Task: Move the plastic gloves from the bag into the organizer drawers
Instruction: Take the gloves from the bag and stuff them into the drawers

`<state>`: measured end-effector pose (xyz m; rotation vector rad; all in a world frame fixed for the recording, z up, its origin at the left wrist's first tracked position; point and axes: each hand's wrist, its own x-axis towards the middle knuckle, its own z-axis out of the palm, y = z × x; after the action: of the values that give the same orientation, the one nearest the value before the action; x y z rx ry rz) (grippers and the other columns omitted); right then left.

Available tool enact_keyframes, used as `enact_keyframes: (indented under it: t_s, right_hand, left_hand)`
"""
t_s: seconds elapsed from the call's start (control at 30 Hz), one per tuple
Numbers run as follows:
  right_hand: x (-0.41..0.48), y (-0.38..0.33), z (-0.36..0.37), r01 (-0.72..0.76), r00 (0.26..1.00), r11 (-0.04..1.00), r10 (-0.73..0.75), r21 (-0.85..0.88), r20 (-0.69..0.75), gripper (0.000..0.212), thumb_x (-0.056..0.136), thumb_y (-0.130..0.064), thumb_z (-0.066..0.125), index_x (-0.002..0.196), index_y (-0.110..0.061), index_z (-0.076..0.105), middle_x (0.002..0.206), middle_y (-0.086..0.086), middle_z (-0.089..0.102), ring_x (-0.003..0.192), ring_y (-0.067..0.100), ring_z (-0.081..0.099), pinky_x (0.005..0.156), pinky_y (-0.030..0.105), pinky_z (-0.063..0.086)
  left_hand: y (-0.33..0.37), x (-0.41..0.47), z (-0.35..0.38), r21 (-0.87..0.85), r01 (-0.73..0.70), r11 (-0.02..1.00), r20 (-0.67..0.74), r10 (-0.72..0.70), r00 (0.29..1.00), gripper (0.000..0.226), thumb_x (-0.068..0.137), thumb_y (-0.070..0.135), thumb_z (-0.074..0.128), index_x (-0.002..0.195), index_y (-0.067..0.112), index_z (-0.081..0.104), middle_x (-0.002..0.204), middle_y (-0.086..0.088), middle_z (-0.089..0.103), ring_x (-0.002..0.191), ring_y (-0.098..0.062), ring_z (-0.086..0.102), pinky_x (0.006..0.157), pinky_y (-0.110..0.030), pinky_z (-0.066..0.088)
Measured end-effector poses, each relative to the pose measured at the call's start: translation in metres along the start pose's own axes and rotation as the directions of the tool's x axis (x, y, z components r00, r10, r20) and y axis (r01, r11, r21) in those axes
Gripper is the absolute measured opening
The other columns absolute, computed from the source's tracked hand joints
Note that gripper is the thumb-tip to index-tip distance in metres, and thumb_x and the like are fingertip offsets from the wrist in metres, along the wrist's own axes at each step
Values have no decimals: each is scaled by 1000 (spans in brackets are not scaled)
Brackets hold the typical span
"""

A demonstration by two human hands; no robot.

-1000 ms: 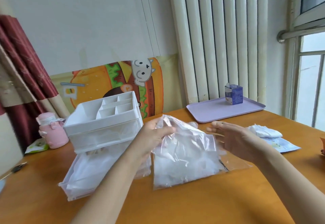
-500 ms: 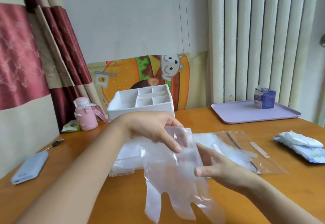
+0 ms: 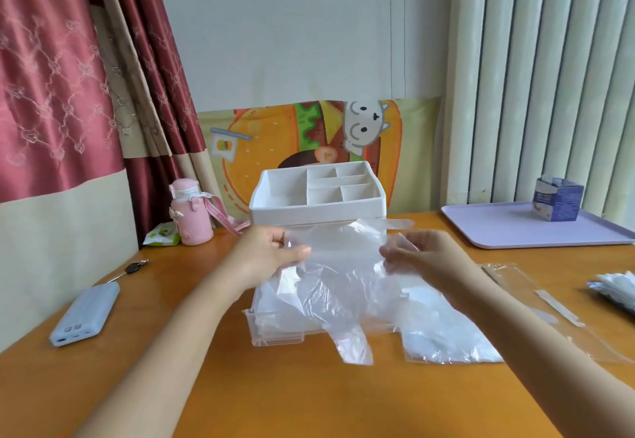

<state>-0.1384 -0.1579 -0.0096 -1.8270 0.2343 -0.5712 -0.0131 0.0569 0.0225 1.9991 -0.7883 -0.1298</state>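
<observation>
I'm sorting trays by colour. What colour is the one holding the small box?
The tray is pale lilac, seen best in the head view.

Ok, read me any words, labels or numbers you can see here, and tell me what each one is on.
No text here is legible.
Blue carton on the purple tray: print too blurred.
Pink bottle: white label, too small.
Pink strap: lettering blurred.
Green packet: print too small.

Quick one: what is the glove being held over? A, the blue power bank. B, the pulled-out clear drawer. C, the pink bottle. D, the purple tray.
B: the left hand and right hand pinch the plastic glove spread above the clear drawer open in front of the white organizer.
</observation>
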Motion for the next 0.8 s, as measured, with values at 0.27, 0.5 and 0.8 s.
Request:
enact_keyframes:
  t_s: [0.27, 0.5, 0.8]
  right_hand:
    - [43, 1, 18, -41, 982, 806, -77, -590, -173, 38, 77, -37, 76, 58, -6, 64, 53, 1, 63, 52, 15, 58, 49, 25, 40]
    - [32, -5, -3, -125, 966, 669, -88, -733, -245, 21, 87, -32, 67, 88, -12, 59, 77, 2, 63, 69, 18, 55, 56, 29, 37]
    - [18, -38, 59, 182, 867, 695, 222, -696, 447, 34, 102, -15, 37, 123, -27, 62, 120, -11, 63, 107, 5, 59, 82, 10, 41]
  left_hand:
    - [-37, 13, 2, 369, 126, 921, -220, -46, 975, 45, 77, 29, 78, 55, 17, 40, 60, -3, 34, 56, -19, 30, 55, -28, 20]
    - [-31, 9, 12, 546, 182, 818, -207, -79, 975, 46, 81, 22, 71, 51, 15, 37, 50, -6, 30, 51, -28, 40, 46, -31, 19]
    - [-29, 18, 22, 631, 182, 754, -228, -44, 973, 23, 84, 17, 64, 92, -5, 61, 96, -15, 62, 97, -33, 62, 73, -40, 50]
